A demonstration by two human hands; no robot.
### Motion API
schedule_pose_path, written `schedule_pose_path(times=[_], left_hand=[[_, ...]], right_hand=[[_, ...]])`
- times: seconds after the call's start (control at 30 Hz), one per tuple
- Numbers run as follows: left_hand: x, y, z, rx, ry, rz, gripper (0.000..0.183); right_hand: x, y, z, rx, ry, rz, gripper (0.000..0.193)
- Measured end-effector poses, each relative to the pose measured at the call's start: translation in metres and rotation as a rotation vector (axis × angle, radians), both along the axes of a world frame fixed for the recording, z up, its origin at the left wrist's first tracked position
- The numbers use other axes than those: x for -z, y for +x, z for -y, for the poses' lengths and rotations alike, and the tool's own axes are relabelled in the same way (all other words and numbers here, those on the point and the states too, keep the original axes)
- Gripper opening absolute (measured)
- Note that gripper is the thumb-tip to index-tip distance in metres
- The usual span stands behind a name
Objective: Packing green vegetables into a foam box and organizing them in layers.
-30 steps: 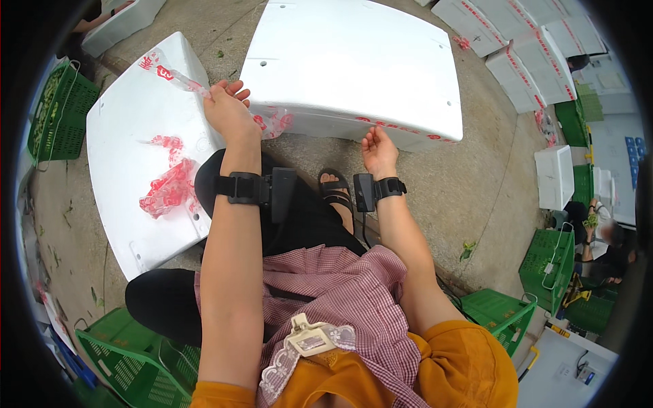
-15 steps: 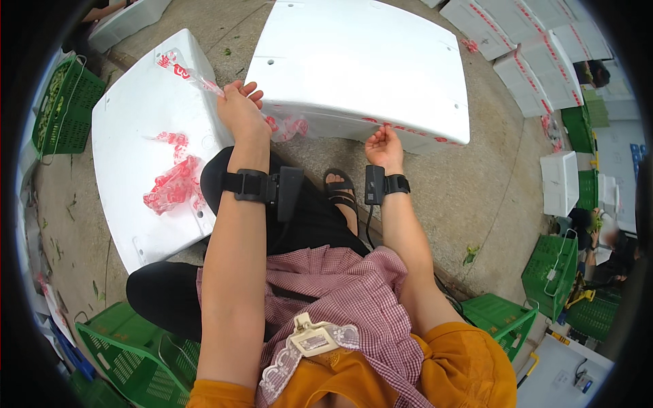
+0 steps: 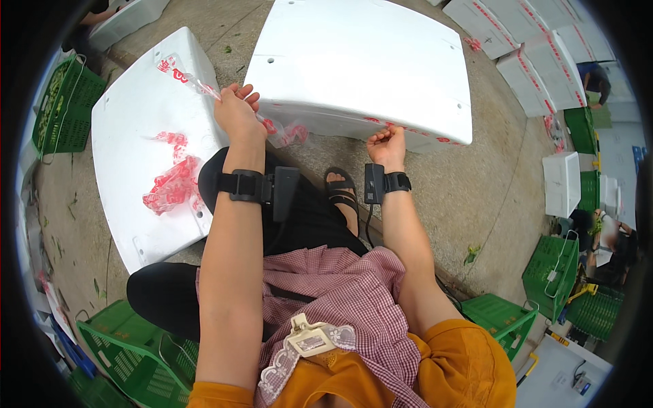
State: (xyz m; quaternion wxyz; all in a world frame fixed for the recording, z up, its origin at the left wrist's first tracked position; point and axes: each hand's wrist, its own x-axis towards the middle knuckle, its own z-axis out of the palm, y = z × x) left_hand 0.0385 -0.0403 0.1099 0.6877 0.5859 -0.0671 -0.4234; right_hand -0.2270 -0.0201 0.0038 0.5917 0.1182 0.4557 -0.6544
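Note:
My left hand (image 3: 238, 112) is closed on a strip of clear packing tape (image 3: 275, 128) with red print. One length of the strip runs on toward the large white foam box (image 3: 360, 54), and a loose end trails over the second foam box on the left. My right hand (image 3: 386, 145) is at the near side of the large box, fingertips pinched together on the tape along that side. Crumpled red and clear tape (image 3: 172, 187) lies on the top of the left foam box (image 3: 129, 136). Both wrists carry black strapped devices.
Green crates stand at the left (image 3: 68, 102), lower left (image 3: 132, 340) and right (image 3: 551, 272). White foam boxes (image 3: 537, 68) are stacked at the far right, near other people. Bits of leaf (image 3: 471, 255) are scattered on the concrete floor (image 3: 469, 204).
My left hand has shifted very slightly left, still with the tape in it. My right hand stays at the box side, barely moved. A person at the far right has moved.

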Motion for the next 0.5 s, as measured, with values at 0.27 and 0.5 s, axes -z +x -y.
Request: schedule_pose_path(times=[0.27,0.5], left_hand=[[0.0,0.001,0.001,-0.009,0.007,-0.054,0.028],[0.008,0.004,0.007,0.016,0.005,-0.084,0.034]], right_hand=[[-0.007,0.014,-0.008,0.091,-0.082,-0.237,0.009],[-0.009,0.005,-0.004,0.066,-0.095,-0.231,0.006]])
